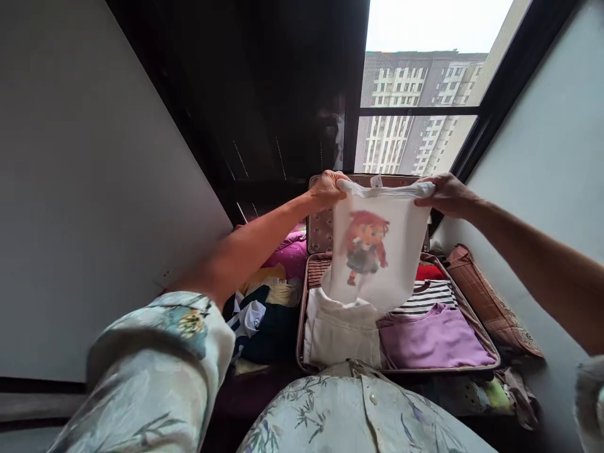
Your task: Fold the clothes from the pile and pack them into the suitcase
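Observation:
A white T-shirt (401,251) printed with a red-haired cartoon girl hangs above the suitcase (472,369), held up by both hands. My left hand (330,187) is closed on its upper left corner, and my right hand (443,194) grips the upper right corner. Under its lower edge lies a folded white garment (342,330) in the open suitcase. Beside that are a folded purple top (431,340), a black-and-white striped top (431,296) and a red cloth (428,272). The shirt hides part of the suitcase and its raised lid (321,229).
A pile of dark and yellow clothes (278,314) lies left of the suitcase, with pink bedding (290,251) behind. On the right, a rolled brown mat (491,299) rests along the wall. Behind the lid stand a dark cabinet (259,94) and a window (415,145).

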Demonstrator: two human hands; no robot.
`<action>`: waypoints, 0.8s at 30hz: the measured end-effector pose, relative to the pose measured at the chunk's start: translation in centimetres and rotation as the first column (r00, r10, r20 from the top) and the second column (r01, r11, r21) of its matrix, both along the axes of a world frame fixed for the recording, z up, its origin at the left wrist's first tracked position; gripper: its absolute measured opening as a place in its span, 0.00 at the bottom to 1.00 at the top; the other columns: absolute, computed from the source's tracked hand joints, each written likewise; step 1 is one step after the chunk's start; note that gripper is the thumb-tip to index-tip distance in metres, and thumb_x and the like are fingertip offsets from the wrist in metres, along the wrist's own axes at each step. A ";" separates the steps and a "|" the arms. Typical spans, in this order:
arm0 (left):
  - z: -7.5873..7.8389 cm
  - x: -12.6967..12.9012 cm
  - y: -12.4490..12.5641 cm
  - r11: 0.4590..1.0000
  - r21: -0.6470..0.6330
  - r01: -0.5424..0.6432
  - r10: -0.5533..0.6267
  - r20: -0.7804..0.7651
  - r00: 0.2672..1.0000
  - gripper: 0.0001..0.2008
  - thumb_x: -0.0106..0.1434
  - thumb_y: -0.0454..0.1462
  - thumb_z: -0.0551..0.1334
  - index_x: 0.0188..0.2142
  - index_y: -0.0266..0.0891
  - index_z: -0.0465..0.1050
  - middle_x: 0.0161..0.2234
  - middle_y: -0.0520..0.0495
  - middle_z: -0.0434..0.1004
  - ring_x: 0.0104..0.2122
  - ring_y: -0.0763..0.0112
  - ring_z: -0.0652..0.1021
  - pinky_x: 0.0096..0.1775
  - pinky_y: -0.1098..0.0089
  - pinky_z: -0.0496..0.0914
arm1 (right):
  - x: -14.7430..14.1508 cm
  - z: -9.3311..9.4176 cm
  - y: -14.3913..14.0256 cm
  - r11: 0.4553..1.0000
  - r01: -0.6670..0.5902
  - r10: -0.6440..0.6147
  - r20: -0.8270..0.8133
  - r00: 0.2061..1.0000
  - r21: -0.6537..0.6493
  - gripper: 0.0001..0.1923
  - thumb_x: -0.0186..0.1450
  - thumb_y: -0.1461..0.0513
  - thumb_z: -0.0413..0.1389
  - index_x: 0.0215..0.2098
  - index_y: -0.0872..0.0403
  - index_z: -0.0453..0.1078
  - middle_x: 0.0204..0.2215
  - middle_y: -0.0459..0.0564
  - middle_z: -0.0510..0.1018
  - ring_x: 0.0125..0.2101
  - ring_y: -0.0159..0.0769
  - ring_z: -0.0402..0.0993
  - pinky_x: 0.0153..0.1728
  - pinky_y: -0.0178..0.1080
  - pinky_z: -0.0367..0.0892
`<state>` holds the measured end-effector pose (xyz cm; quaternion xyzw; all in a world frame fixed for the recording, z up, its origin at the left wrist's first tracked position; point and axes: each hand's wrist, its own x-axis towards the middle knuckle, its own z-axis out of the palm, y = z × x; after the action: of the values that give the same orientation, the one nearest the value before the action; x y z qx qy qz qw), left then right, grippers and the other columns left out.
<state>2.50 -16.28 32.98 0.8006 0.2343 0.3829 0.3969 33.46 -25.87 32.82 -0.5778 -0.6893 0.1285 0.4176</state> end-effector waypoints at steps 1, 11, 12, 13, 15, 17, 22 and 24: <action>0.3 0.7 1.2 0.999 -0.041 -0.010 0.011 0.036 0.999 0.04 0.50 0.27 0.66 0.27 0.33 0.74 0.23 0.55 0.71 0.24 0.80 0.67 0.26 0.76 0.60 | -0.5 0.2 1.4 1.000 0.022 -0.022 -0.019 1.000 -0.002 0.10 0.54 0.65 0.68 0.34 0.60 0.78 0.22 0.42 0.73 0.23 0.26 0.67 0.26 0.33 0.64; 5.8 -0.4 1.4 0.951 0.150 0.269 -0.292 0.153 0.944 0.03 0.57 0.31 0.67 0.28 0.34 0.76 0.40 0.45 0.83 0.38 0.71 0.79 0.38 0.71 0.71 | -4.5 4.7 -0.5 0.935 -0.178 0.160 0.082 0.984 0.308 0.10 0.61 0.60 0.63 0.26 0.54 0.67 0.38 0.50 0.83 0.39 0.35 0.78 0.44 0.41 0.73; 5.1 -1.5 -0.1 0.935 0.141 0.326 -0.341 0.107 0.934 0.03 0.57 0.32 0.68 0.28 0.35 0.76 0.41 0.44 0.83 0.40 0.68 0.80 0.40 0.70 0.72 | -4.8 3.9 -2.0 0.923 -0.254 0.238 0.090 0.967 0.288 0.12 0.61 0.59 0.64 0.26 0.53 0.66 0.38 0.50 0.83 0.40 0.36 0.79 0.44 0.42 0.73; 3.8 -2.6 -1.7 0.915 0.118 0.386 -0.394 0.058 0.917 0.03 0.57 0.33 0.68 0.28 0.35 0.77 0.42 0.44 0.83 0.41 0.66 0.81 0.42 0.68 0.72 | -5.1 2.7 -3.6 0.907 -0.330 0.319 0.085 0.944 0.261 0.13 0.60 0.58 0.66 0.27 0.52 0.66 0.39 0.50 0.83 0.42 0.37 0.79 0.44 0.41 0.74; -0.4 -4.7 -5.2 0.851 0.057 0.521 -0.519 -0.048 0.853 0.03 0.57 0.32 0.67 0.27 0.37 0.76 0.44 0.43 0.83 0.43 0.63 0.82 0.44 0.66 0.73 | -5.8 -1.3 -6.7 0.858 -0.481 0.478 0.060 0.876 0.179 0.12 0.58 0.59 0.68 0.33 0.52 0.70 0.43 0.51 0.82 0.45 0.39 0.80 0.45 0.40 0.75; -6.5 -6.2 -8.7 0.772 -0.036 0.634 -0.633 -0.134 0.763 0.06 0.56 0.30 0.66 0.24 0.38 0.73 0.48 0.42 0.83 0.46 0.60 0.82 0.46 0.64 0.73 | -6.8 -7.0 -9.6 0.785 -0.619 0.619 -0.016 0.785 0.016 0.05 0.65 0.61 0.62 0.39 0.53 0.74 0.44 0.54 0.82 0.46 0.39 0.80 0.46 0.39 0.75; -23.3 -7.7 -16.8 0.746 -0.380 0.548 -0.643 -0.195 0.740 0.14 0.48 0.24 0.63 0.18 0.39 0.60 0.51 0.45 0.82 0.51 0.57 0.80 0.51 0.61 0.71 | -9.6 -23.1 -16.3 0.696 -0.601 0.543 -0.259 0.799 -0.394 0.12 0.64 0.64 0.54 0.44 0.54 0.77 0.44 0.56 0.83 0.45 0.42 0.81 0.47 0.43 0.75; -28.3 -8.0 -19.4 0.738 -0.464 0.491 -0.618 -0.172 0.767 0.17 0.48 0.26 0.64 0.18 0.39 0.55 0.52 0.42 0.81 0.49 0.58 0.80 0.50 0.61 0.72 | -10.4 -27.7 -18.7 0.667 -0.566 0.462 -0.327 0.825 -0.485 0.15 0.62 0.63 0.55 0.46 0.53 0.77 0.46 0.56 0.83 0.46 0.44 0.80 0.49 0.45 0.74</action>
<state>-5.55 -35.70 4.70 0.7876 0.1134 0.0576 0.6029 23.05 -44.60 5.12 -0.4417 -0.7151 0.4888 0.2336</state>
